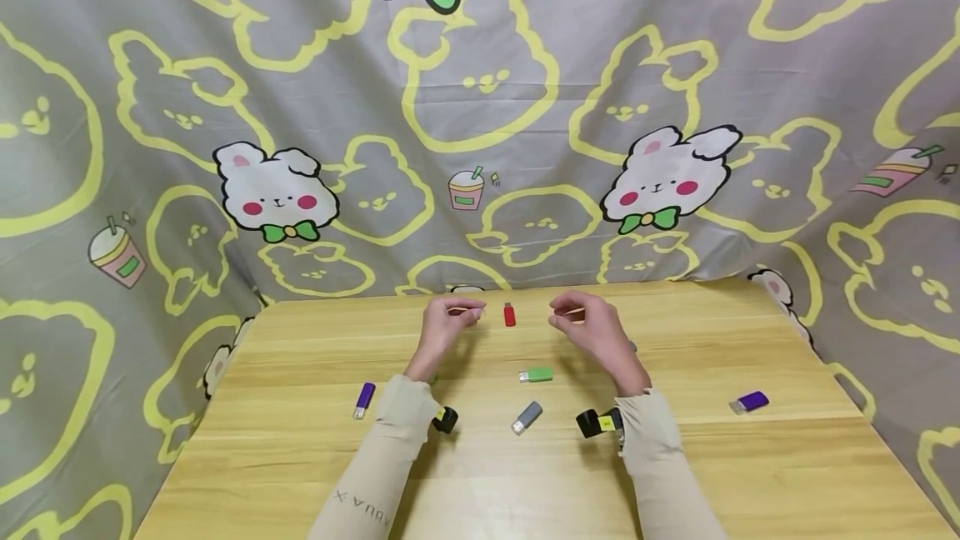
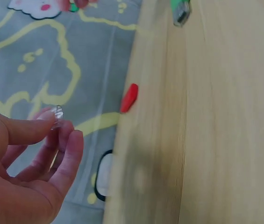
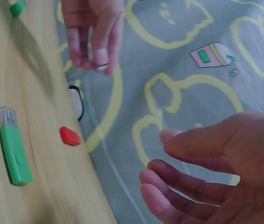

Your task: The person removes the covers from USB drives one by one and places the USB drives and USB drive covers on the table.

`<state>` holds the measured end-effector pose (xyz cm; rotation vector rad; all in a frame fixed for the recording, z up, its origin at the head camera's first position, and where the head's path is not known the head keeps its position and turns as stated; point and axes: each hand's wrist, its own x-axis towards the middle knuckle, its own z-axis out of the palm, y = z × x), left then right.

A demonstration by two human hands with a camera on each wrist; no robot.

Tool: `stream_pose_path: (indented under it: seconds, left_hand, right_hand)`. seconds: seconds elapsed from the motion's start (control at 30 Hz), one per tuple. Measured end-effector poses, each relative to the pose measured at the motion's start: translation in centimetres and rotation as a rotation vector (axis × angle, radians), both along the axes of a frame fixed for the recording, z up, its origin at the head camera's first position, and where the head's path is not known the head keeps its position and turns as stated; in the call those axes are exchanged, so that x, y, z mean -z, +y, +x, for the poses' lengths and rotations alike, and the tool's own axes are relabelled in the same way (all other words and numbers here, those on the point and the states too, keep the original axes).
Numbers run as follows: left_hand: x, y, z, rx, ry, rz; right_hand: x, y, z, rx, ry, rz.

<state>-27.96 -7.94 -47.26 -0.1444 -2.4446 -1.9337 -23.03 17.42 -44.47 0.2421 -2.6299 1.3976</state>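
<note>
Between thumb and fingers my left hand [image 1: 446,327] pinches a small clear cap [image 2: 58,112], held above the far edge of the table. Across from it my right hand [image 1: 594,327] hovers with its fingers loosely bent and nothing between thumb and fingertips. A red USB stick [image 1: 510,316] lies on the wood between the two hands, near the back edge. Closer to me is a green USB stick [image 1: 537,375], whose clear cap shows in the right wrist view. Nearer still, a grey USB stick [image 1: 528,417] lies at a slant.
One purple USB stick [image 1: 364,400] lies left of my left sleeve, another purple stick [image 1: 752,402] far to the right. A green piece [image 1: 433,378] and a grey piece [image 1: 633,347] are partly hidden by my wrists. A patterned curtain [image 1: 517,123] hangs behind the wooden table [image 1: 495,490].
</note>
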Motion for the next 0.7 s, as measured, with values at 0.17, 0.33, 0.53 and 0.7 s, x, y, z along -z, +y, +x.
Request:
stream_pose_path:
  seconds: [0.17, 0.33, 0.53, 0.7]
  left_hand:
    - [0.6, 0.7, -1.3, 0.029, -0.016, -0.128]
    - [1.0, 1.2, -2.2, 0.030, 0.002, -0.245]
    - [1.6, 1.4, -2.9, 0.018, 0.061, -0.357]
    - [1.9, 1.6, -3.3, 0.015, 0.066, -0.426]
  right_hand:
    - [-0.2, 1.4, 0.9, 0.025, 0.006, 0.008]
    - [-0.6, 2.3, 1.3, 0.038, 0.024, 0.011]
    - [-0.7, 3.5, 1.6, 0.063, 0.020, -0.002]
    - [-0.3, 4.9, 1.6, 0.076, 0.005, 0.009]
